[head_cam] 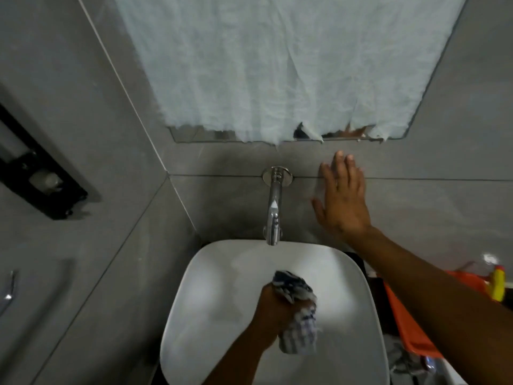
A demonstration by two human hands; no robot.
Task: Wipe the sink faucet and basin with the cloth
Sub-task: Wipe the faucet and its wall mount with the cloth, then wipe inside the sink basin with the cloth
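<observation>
Two hands busy at the white basin (194, 315).
Your left hand (277, 309) grips the bunched checked cloth (298, 318) over the basin's middle; your right hand (342, 201) presses wide-spread against the wall tile beside the chrome faucet (273, 209).

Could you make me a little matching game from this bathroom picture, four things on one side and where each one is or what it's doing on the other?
Things:
1. cloth
2. faucet
3. right hand
4. basin

States:
A. flat against the grey wall tile
B. white, below the spout
C. bunched in the left hand
D. chrome, sticking out of the wall

Pairs: 1-C, 2-D, 3-A, 4-B
</observation>
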